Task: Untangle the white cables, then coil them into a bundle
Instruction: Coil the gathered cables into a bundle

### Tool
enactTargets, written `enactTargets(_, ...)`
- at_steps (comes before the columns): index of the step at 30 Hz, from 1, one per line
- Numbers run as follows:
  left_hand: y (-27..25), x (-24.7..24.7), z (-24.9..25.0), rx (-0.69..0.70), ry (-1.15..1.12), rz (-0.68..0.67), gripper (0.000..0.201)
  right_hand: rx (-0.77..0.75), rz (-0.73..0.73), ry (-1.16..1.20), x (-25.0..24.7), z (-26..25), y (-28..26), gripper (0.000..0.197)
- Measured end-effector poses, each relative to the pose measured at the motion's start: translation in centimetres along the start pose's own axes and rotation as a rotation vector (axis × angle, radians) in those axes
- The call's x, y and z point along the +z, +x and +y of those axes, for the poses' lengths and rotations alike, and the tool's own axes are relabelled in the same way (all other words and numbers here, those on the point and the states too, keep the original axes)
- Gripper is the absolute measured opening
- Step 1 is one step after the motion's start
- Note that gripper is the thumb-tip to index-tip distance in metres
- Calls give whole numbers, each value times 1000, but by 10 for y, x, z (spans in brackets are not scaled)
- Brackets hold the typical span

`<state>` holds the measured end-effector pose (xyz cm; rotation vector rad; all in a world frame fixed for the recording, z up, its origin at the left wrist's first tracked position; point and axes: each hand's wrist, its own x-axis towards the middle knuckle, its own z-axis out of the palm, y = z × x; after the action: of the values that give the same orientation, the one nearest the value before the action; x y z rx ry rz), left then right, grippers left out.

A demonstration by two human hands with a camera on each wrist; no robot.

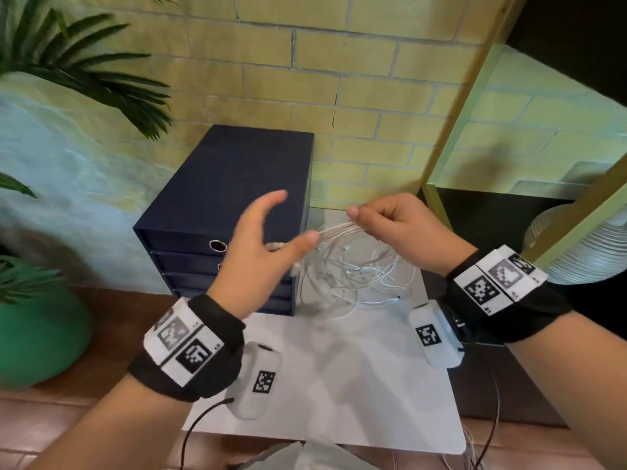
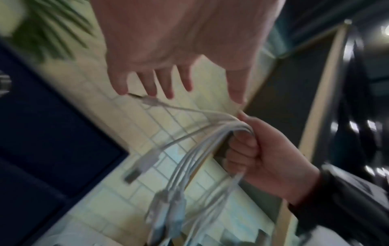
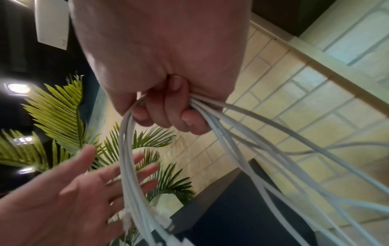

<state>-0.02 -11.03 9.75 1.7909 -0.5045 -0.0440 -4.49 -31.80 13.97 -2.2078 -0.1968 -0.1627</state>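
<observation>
1. White cables run as a gathered bunch between the two hands, held up above the desk; their loose loops hang down onto the white desk top just right of the drawer box.
2. The right hand is clenched round the bunch, fingers curled over the strands, as the right wrist view shows plainly.
3. The left hand is spread, fingers straight; its thumb touches the bunch, and plug ends dangle near its fingertips. It grasps nothing firmly that I can see.
4. Writing: none can be read. The wristbands and the small white blocks under each wrist carry only black-and-white square code patterns.
5. The dark blue drawer box stands against the yellow brick wall, with a round metal pull on its top drawer.
6. Edges: the desk's near edge and rounded right corner lie below the hands; a dark surface borders it on the right.
7. Bare white desk top lies between the wrists, in front of the hanging loops.
8. Left of the desk stand a green pot and palm leaves.
</observation>
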Motion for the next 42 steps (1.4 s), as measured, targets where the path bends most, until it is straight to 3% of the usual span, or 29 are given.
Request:
enactTargets(2, -1, 13, 10, 85, 102, -203, 60, -14, -41, -19, 1, -7, 4, 52)
enactTargets(5, 0, 27, 17, 79, 68, -288, 19, -20, -45, -21, 1, -14, 7, 50)
enactTargets(12, 6, 23, 12, 61, -75, -213, 26, 4, -120, -48, 1, 13, 7, 24)
enactTargets(24, 7, 1, 32, 92, -441, 49, 30, 242, -87, -326, 30, 109, 19, 39)
enactTargets(29, 9, -16, 30, 107, -473, 107, 28, 311, -171, -790, 29, 141, 22, 38)
enactTargets(34, 2, -13, 25, 92, -478, 110, 29, 335, -163, -958, 16, 137, 35, 34)
enactTargets(39, 5, -27, 29, 125, -508, 152, 30, 546, -191, -818, -3, 136, 41, 34)
enactTargets(42, 6, -27, 30, 131, -526, 161, 30, 664, -131, -558, 1, 141, 37, 26)
